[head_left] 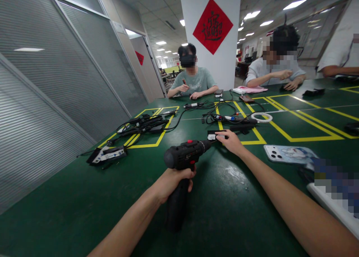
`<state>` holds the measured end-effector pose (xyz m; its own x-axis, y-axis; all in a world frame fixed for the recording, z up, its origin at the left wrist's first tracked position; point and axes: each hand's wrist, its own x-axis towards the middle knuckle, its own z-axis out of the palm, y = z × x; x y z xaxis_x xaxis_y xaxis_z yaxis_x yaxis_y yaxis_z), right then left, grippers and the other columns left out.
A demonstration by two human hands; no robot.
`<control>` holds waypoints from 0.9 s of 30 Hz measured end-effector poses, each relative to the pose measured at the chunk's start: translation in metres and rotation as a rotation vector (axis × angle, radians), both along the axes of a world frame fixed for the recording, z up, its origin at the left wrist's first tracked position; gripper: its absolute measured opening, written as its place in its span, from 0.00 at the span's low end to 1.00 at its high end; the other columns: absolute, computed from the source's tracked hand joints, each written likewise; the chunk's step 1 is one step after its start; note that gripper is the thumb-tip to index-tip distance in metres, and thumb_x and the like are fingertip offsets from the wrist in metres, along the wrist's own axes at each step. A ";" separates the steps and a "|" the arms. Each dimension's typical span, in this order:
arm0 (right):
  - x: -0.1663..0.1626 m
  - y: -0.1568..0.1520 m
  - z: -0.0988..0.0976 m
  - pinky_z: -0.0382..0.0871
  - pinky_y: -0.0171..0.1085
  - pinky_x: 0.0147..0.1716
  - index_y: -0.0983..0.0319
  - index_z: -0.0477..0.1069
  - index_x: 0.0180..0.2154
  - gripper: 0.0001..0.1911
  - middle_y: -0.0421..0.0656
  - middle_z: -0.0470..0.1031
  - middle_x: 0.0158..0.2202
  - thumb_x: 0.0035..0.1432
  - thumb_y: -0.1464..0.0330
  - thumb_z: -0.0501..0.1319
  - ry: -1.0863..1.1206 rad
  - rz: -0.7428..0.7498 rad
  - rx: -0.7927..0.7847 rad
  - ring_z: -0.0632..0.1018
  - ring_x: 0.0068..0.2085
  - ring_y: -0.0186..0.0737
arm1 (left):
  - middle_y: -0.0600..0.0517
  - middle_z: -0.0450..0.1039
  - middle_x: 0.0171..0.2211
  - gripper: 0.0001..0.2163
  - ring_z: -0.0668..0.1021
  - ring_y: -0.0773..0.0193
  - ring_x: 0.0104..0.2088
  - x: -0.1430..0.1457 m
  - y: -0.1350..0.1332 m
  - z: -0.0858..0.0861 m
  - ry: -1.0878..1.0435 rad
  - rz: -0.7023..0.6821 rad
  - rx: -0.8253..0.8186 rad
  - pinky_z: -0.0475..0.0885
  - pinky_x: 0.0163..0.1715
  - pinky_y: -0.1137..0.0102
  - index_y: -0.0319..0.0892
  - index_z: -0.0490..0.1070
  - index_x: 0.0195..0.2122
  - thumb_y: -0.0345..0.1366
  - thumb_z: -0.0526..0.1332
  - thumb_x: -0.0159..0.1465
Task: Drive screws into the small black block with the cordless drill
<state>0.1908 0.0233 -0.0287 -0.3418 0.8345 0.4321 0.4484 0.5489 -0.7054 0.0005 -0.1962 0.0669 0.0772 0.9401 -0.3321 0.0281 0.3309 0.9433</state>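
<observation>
My left hand (176, 182) is wrapped round the grip of a black cordless drill (185, 154) with red buttons. The drill points away and to the right, its chuck close to a small flat black piece with a white label (211, 137). The fingers of my right hand (230, 140) hold that piece at its right side, at the table. Whether the drill's tip touches the piece I cannot tell; the end is small and partly hidden.
Tangled black cables (146, 124) lie at the left, near a black-and-white bracket (108, 154). Beyond my right hand are more cables and a white ring (261, 117). A phone (288, 153) lies at the right. Other people sit across the green table (134, 208).
</observation>
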 end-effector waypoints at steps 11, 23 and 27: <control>0.000 0.000 0.000 0.63 0.35 0.41 0.56 0.74 0.45 0.17 0.44 0.69 0.40 0.55 0.60 0.57 -0.015 -0.001 0.005 0.72 0.40 0.39 | 0.51 0.66 0.30 0.10 0.70 0.71 0.20 0.001 -0.001 0.001 0.004 -0.008 -0.007 0.61 0.22 0.73 0.36 0.67 0.37 0.32 0.58 0.53; 0.000 -0.001 0.001 0.63 0.36 0.41 0.56 0.74 0.45 0.16 0.44 0.70 0.41 0.55 0.61 0.57 0.001 0.002 -0.001 0.73 0.40 0.39 | 0.52 0.66 0.29 0.09 0.70 0.71 0.19 0.001 -0.001 0.001 0.002 0.003 0.017 0.62 0.22 0.73 0.36 0.67 0.35 0.32 0.58 0.53; 0.000 -0.002 0.002 0.63 0.36 0.42 0.57 0.74 0.45 0.16 0.45 0.70 0.41 0.55 0.61 0.57 0.000 0.004 -0.006 0.73 0.40 0.39 | 0.51 0.67 0.30 0.09 0.70 0.71 0.19 0.001 -0.001 0.001 -0.003 -0.001 0.018 0.61 0.22 0.73 0.36 0.67 0.36 0.32 0.58 0.53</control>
